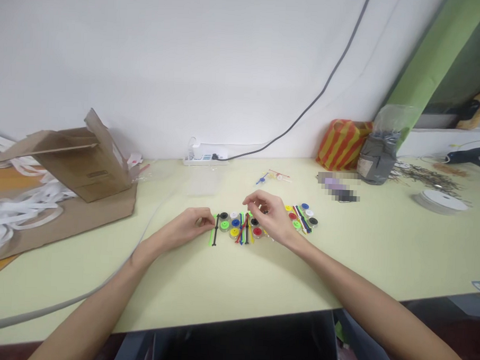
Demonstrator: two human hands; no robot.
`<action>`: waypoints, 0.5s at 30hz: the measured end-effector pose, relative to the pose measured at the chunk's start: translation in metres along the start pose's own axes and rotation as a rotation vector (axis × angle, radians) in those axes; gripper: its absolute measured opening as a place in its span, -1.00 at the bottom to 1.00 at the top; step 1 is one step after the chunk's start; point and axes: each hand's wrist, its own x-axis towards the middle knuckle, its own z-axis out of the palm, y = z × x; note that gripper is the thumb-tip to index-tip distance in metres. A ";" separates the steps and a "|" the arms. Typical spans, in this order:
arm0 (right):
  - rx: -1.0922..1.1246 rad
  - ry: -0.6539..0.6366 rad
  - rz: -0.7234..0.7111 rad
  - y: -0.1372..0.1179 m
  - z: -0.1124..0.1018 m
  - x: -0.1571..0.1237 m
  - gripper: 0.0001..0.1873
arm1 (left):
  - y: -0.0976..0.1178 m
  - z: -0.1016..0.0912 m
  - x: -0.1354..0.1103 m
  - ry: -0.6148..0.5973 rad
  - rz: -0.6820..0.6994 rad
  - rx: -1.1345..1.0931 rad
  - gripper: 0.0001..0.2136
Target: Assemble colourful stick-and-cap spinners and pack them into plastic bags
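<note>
My left hand [188, 223] is closed in a pinch, its fingertips on a thin light green plastic arrow [211, 238]. Right beside that lies a black arrow [216, 231]. A group of small round plastic pieces, among them a green disc [225, 225], a blue disc [235, 223] and a yellow disc [234, 232], stands just to the right. Several coloured arrows [243, 232] lie in an overlapping bunch next to them. Over this group, my right hand [271, 216] has its fingers curled together, and I cannot make out what is in them. Its palm and wrist hide some pieces.
More discs and arrows [301, 220] lie right of my right hand. Loose coloured parts [274, 176] sit farther back. A cardboard box [85, 162] with white strips stands left, a power strip [206, 156] at the wall. A striped bag [340, 144] and white spool [441, 201] are right.
</note>
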 end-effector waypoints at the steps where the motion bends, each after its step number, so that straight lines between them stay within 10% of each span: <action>1: 0.000 0.000 -0.002 0.000 0.000 0.000 -0.82 | 0.000 0.000 0.000 0.001 0.000 0.001 -0.80; 15: -0.029 0.000 -0.036 0.001 -0.001 0.000 -0.80 | 0.003 0.000 -0.001 0.001 -0.018 0.023 -0.80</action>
